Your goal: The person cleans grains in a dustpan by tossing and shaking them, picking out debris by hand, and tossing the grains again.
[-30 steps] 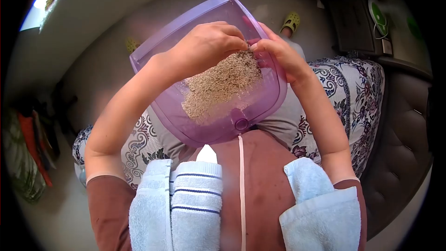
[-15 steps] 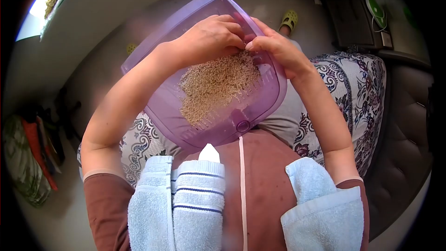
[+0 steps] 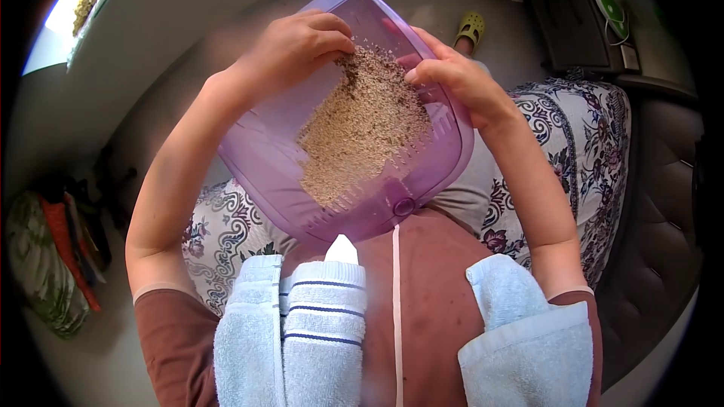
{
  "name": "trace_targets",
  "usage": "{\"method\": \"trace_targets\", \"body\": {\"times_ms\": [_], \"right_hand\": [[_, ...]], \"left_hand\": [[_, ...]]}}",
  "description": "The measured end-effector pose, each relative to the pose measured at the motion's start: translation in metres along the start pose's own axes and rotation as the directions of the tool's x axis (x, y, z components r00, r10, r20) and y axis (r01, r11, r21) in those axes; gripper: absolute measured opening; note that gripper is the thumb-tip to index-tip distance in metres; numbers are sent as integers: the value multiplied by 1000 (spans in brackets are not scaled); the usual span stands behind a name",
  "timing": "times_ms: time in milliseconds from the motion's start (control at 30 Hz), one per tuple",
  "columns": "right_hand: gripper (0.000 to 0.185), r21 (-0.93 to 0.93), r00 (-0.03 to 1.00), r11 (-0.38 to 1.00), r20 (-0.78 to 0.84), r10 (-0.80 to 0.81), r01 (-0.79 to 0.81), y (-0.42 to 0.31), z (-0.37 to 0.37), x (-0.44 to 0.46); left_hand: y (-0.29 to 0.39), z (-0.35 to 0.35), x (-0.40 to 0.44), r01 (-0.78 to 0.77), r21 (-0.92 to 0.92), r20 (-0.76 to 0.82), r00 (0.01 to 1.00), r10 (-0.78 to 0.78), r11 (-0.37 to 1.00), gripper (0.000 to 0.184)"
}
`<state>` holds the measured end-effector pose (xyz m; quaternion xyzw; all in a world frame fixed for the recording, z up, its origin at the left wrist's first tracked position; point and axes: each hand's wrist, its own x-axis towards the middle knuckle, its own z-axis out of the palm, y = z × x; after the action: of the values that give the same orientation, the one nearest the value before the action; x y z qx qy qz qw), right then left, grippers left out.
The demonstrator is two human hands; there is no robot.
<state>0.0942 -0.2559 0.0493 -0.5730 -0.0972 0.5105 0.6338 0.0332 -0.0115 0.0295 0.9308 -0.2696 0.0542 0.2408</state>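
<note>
A translucent purple plastic tray rests tilted over my lap, with its near edge against my brown shirt. In it lies a heap of small tan grains, mixed with darker bits toward the far end and the right side. My right hand grips the tray's right wall, thumb inside and the other fingers over the rim. Over the upper left of the heap, my left hand has its fingers bunched, with the tips at a dark patch of grains. What those fingertips pinch, if anything, is hidden.
I sit on a bed with a patterned cover. Light-blue towels hang over my chest. A yellow-green clog is on the floor ahead. A dark cabinet stands at the right, and clothes hang at the left.
My left hand has moved left, away from my right thumb, uncovering more grains and dark bits at the heap's far end. The tray has shifted slightly right, with my right hand still gripping it.
</note>
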Motion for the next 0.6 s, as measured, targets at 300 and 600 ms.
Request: {"method": "trace_targets", "body": {"times_ms": [300, 600], "right_hand": [[71, -5, 1000, 1000, 4, 6, -6, -6, 2, -2], [73, 30, 1000, 999, 4, -12, 12, -9, 0, -7]], "left_hand": [[18, 2, -4, -67, 5, 40, 997, 66, 998, 19], [6, -16, -6, 43, 79, -77, 996, -37, 996, 33]]}}
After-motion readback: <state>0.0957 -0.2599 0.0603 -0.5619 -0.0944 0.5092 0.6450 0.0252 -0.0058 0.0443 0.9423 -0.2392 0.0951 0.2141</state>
